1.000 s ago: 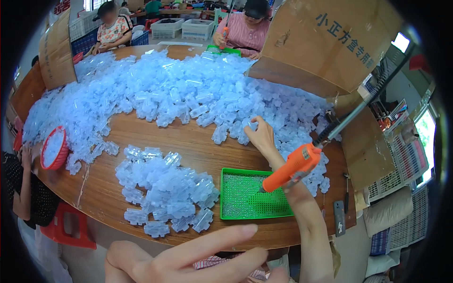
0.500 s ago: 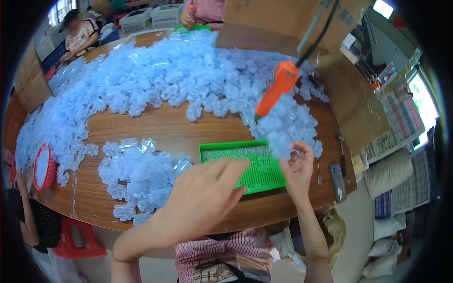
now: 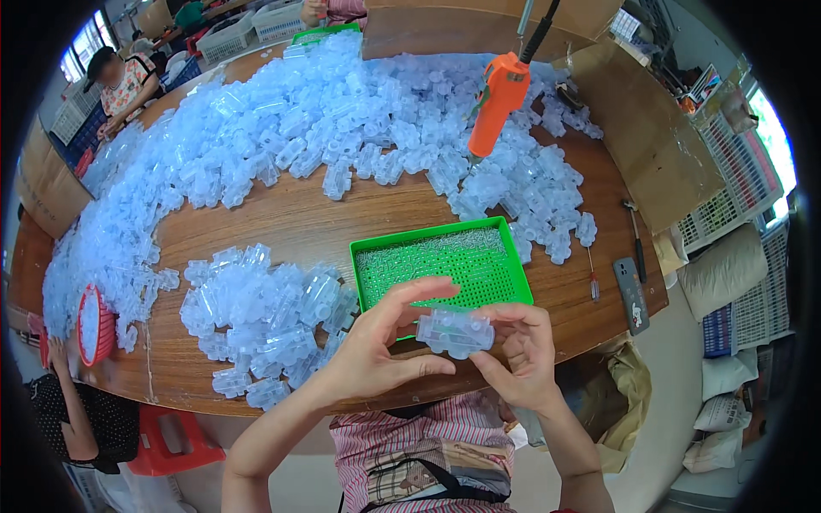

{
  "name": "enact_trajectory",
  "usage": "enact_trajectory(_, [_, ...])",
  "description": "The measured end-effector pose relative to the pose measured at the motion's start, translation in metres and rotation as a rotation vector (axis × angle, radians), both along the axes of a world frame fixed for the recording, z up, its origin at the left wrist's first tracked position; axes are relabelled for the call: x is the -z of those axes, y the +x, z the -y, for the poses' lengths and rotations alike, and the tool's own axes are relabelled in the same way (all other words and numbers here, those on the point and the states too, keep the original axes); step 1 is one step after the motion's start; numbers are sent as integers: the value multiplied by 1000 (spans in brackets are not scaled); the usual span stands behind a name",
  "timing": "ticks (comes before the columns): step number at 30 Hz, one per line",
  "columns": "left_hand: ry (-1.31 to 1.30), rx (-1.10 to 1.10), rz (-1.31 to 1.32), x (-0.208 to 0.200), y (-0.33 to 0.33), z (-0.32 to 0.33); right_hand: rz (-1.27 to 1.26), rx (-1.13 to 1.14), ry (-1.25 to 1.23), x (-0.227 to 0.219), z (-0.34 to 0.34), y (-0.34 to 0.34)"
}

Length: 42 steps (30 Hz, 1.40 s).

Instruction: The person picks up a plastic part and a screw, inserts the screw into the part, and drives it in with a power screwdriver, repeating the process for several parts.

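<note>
at the lower centre of the frame, a pink-and-white finely striped top [image 3: 357,443]; on its front, a beige and brown checked panel [image 3: 395,481], crossed by a black strap [image 3: 446,485]. hands [image 3: 376,350] and forearms [image 3: 275,434] are bare.

A small assembly workshop. A broad wooden table [image 3: 256,224] is heaped with identical clear plastic parts [image 3: 291,128]. An orange power screwdriver [image 3: 499,103] hangs above it, and a green tray [image 3: 519,269] holds many tiny metal pieces [image 3: 466,243]. Other people, one in a floral top [image 3: 142,83], are around the table; plastic crates [image 3: 227,41], cardboard sheets [image 3: 641,141] and stuffed sacks [image 3: 723,267] surround it.
</note>
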State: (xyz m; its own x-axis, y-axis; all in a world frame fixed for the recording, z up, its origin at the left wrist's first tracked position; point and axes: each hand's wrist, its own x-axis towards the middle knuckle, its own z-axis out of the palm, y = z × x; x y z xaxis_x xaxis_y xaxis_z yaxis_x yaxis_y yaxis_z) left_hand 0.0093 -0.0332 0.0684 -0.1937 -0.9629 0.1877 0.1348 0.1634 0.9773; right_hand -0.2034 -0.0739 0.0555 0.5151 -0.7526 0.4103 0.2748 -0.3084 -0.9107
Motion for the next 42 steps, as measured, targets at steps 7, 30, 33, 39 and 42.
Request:
enact_trajectory(7, [-6,-49,-76,3,8,-7,-114,2,-88,-6,-2,3])
enact_trajectory(30, [-227,-397,747,49,-10,-17,63,28,-2,5,103,80])
enact_trajectory(33, [-190,-376,686,54,-6,-20,59,126,21,11,97,88])
enact_trajectory(39, [-169,-403,676,58,-7,-23,103,257,-14,26,96,108])
enact_trajectory(42, [-129,-405,644,60,-6,-25,133,247,-22,30,93,112])
